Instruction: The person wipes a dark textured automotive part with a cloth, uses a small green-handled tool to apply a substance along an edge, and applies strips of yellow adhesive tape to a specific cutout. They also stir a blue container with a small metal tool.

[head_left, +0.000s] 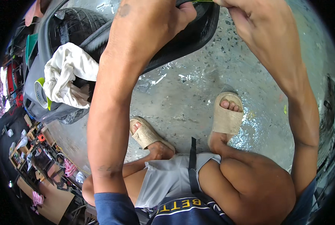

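We see a white rag (68,75) lying left on the tyre (77,24). Our left hand (156,18) has its fingers clamped round the black curved panel (186,37) up top; our right hand (242,11) pinches its edge. We'd judge steady, even grip best.

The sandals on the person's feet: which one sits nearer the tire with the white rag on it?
The left sandal, the woven beige one pointing toward the tire and white rag. The right sandal stands farther off, on wet floor.
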A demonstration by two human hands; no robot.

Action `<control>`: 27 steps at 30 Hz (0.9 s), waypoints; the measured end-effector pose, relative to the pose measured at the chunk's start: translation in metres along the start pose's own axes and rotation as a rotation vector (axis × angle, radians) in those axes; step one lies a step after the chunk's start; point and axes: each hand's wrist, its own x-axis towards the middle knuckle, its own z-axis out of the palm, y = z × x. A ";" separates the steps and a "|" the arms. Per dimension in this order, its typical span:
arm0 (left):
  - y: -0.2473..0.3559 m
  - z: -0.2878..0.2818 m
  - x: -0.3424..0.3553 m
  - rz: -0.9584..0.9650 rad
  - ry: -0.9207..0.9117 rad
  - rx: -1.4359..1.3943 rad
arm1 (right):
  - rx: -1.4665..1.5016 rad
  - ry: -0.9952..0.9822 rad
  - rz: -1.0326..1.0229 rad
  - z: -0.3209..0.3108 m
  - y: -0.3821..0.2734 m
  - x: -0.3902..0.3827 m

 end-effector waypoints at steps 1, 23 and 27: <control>-0.001 0.001 0.000 0.015 0.011 0.002 | 0.010 -0.005 0.001 -0.001 0.001 0.001; 0.009 -0.007 0.004 -0.080 -0.050 0.017 | 0.355 -0.084 0.208 -0.008 0.001 -0.027; 0.003 -0.003 0.006 -0.117 -0.045 -0.063 | 0.519 -0.009 0.368 -0.017 0.006 -0.041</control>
